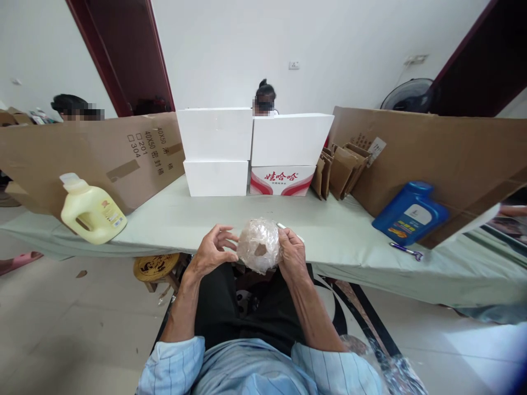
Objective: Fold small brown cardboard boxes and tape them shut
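Observation:
A rounded bundle wrapped in clear plastic film, with a brown patch on its near face, is held up at the table's front edge. My right hand grips its right side between thumb and fingers. On the other side, my left hand has its fingers apart and curved toward the bundle; the fingertips are close to the film, and I cannot tell whether they touch. Beside my right hand, the end of a thin white object shows, the rest mostly hidden behind the hand.
White boxes and a printed box stand stacked ahead. Cardboard panels flank the table. A yellow jug is left; a blue bottle and razor-like object are right. A stool sits below. Two people sit beyond.

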A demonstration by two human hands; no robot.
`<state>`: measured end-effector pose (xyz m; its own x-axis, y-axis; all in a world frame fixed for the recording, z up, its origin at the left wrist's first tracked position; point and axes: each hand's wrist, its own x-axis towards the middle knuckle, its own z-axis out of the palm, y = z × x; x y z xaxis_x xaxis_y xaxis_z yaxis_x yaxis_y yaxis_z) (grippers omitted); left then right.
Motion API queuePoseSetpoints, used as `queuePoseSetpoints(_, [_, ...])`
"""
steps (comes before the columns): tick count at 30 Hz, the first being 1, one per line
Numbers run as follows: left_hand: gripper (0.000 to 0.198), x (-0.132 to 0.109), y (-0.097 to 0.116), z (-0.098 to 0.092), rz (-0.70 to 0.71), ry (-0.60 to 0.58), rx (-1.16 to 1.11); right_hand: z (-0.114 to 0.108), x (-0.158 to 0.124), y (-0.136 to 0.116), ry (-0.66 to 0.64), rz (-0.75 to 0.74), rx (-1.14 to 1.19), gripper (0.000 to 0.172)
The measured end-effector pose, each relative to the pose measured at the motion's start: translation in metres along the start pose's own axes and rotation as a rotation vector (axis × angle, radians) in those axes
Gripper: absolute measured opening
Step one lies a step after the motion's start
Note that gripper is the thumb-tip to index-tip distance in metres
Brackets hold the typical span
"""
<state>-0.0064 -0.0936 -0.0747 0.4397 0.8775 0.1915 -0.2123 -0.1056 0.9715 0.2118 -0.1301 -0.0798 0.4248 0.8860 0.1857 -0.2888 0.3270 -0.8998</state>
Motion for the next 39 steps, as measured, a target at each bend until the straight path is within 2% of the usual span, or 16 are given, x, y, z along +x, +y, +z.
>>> queuePoseSetpoints(3, [0.099, 0.004, 0.003, 0.011, 0.085, 0.042, -0.018, 0.010, -0.006, 0.005, -0.044, -0.013, -0.064, 0.063])
queuePoseSetpoints(7, [0.069, 0.009, 0.001, 0.032, 0.103, 0.205, 0.091, 0.013, -0.014, 0.008, -0.101, -0.051, -0.141, 0.059])
queuePoseSetpoints(9, [0.056, 0.010, -0.002, 0.036, 0.126, 0.271, 0.076, 0.009, -0.017, 0.006, -0.124, -0.074, -0.147, 0.058])
queuePoseSetpoints(12, [0.049, 0.010, -0.005, 0.036, 0.164, 0.327, 0.051, 0.006, -0.023, 0.003, -0.169, -0.099, -0.201, 0.054])
queuePoseSetpoints(19, [0.058, 0.007, -0.009, 0.031, 0.104, 0.228, -0.009, 0.012, -0.028, 0.006, -0.100, -0.142, -0.230, 0.055])
queuePoseSetpoints(21, [0.056, 0.009, -0.011, 0.031, 0.101, 0.270, -0.040, 0.010, -0.029, 0.008, -0.109, -0.129, -0.217, 0.053])
queuePoseSetpoints(26, [0.053, 0.016, -0.016, 0.034, 0.125, 0.473, -0.092, 0.007, -0.036, 0.009, -0.177, -0.133, -0.182, 0.044])
queuePoseSetpoints(34, [0.058, 0.016, -0.009, 0.040, 0.155, 0.563, -0.135, 0.008, -0.042, 0.006, -0.175, -0.164, -0.163, 0.040])
queuePoseSetpoints(39, [0.061, 0.016, -0.004, 0.044, 0.180, 0.627, -0.248, 0.005, -0.055, 0.015, -0.294, -0.089, -0.143, 0.034])
